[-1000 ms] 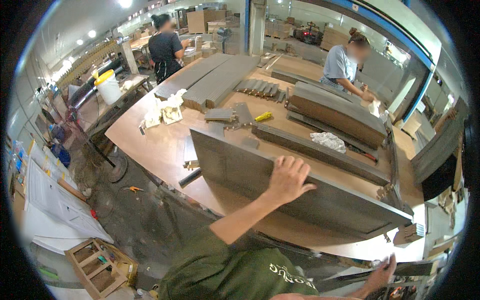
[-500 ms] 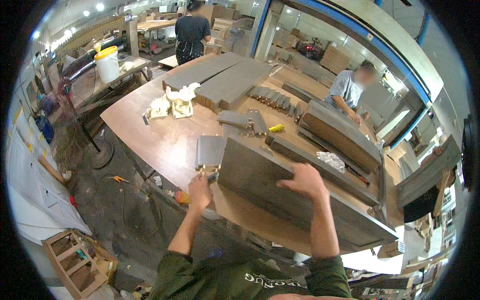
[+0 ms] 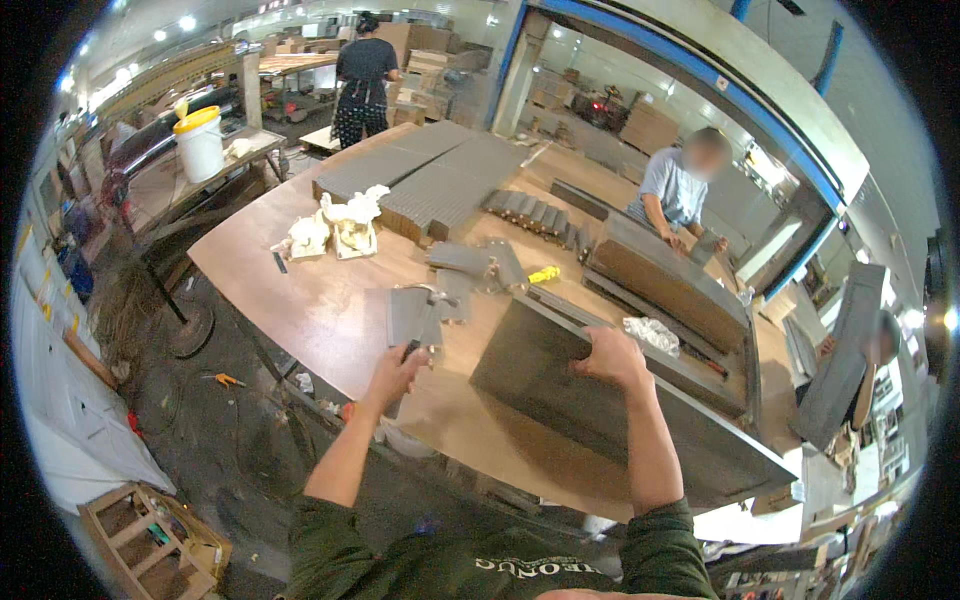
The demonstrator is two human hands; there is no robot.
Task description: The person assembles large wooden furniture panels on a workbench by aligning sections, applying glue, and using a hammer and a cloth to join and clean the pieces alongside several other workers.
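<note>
My left hand (image 3: 397, 376) is closed round the dark handle of a hammer (image 3: 434, 295), whose metal head lies over small grey boards (image 3: 408, 318) on the table. A long dark-grey panel (image 3: 560, 385) stands tilted on its edge at the near side of the table. Over its top edge my right hand (image 3: 617, 358) is hooked, thumb on the near face and fingers hidden behind. More short grey pieces (image 3: 470, 258) lie beyond the hammer, beside a yellow-handled tool (image 3: 543, 274).
Stacked grey boards (image 3: 430, 180) and a cream-coloured bundle (image 3: 350, 225) occupy the table (image 3: 270, 210) farther off. A co-worker (image 3: 675, 190) handles pieces at the far right side. Another person carries a long panel (image 3: 845, 350) at right. A fan stand (image 3: 185, 325) is at left.
My left hand has lifted slightly and the hammer head now shows beyond it. The panel's left end has shifted right, away from the small boards, with my right hand on it.
</note>
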